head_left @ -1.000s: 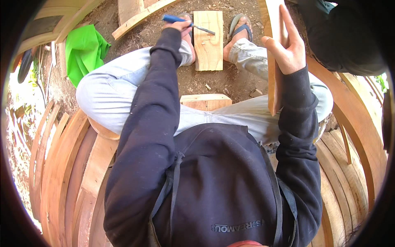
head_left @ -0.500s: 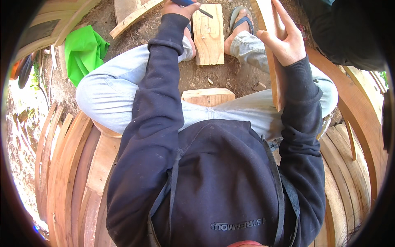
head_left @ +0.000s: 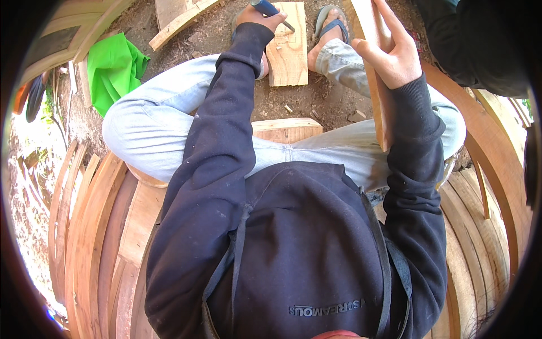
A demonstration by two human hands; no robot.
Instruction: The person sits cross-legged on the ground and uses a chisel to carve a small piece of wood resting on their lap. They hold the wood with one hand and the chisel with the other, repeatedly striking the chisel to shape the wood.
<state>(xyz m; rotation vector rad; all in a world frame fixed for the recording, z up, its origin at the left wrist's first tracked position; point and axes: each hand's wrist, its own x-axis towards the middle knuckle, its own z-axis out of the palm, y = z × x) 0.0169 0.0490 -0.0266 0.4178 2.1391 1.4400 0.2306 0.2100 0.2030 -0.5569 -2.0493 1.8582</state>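
My left hand (head_left: 258, 17) is closed round the blue handle of a chisel (head_left: 265, 7). The dark blade slants down to the right, its tip at a small marked cut in a light wooden block (head_left: 288, 66). That block lies on the ground between my feet, with wood chips on its face. My right hand (head_left: 395, 59) grips a long wooden board (head_left: 375, 104) between thumb and fingers. The board stands steeply, its lower end against my right thigh; its upper end runs out of view.
Another wooden block (head_left: 287, 130) sits in front of my lap. Curved wooden pieces are stacked at left (head_left: 90, 226) and right (head_left: 474, 243). A bright green cloth (head_left: 116, 73) lies at the far left. Dark clothing of another person (head_left: 474, 45) shows at the far right.
My left hand has moved right and slightly nearer, bringing the chisel's tip to the cut in the block. The right hand and its board have barely moved.
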